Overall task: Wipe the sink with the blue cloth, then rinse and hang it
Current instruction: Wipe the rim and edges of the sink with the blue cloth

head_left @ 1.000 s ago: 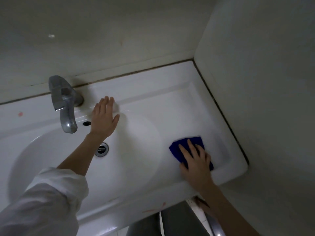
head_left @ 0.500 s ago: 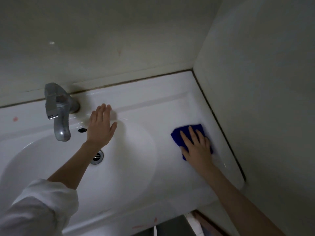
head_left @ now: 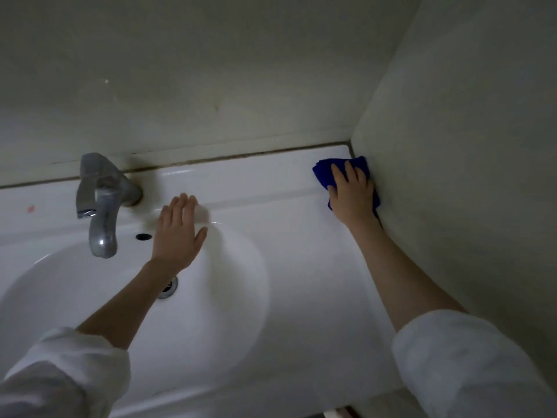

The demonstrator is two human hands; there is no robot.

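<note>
The white sink [head_left: 271, 191] fills the lower view, its round basin at the left. The blue cloth [head_left: 324, 171] lies flat on the sink's back right corner, against the side wall. My right hand [head_left: 351, 191] presses down on the cloth with straight fingers and covers most of it. My left hand [head_left: 177, 233] rests flat with straight fingers on the basin's back rim, just right of the tap [head_left: 101, 203], and holds nothing.
The back wall [head_left: 211, 86] and the right side wall [head_left: 467, 146] close in the sink. A drain [head_left: 167, 286] sits in the basin, partly behind my left forearm. An overflow hole [head_left: 143, 236] lies under the tap.
My right hand has slid the blue cloth from the sink's front right ledge back along the side wall into the rear corner. My left hand has stayed on the basin rim.
</note>
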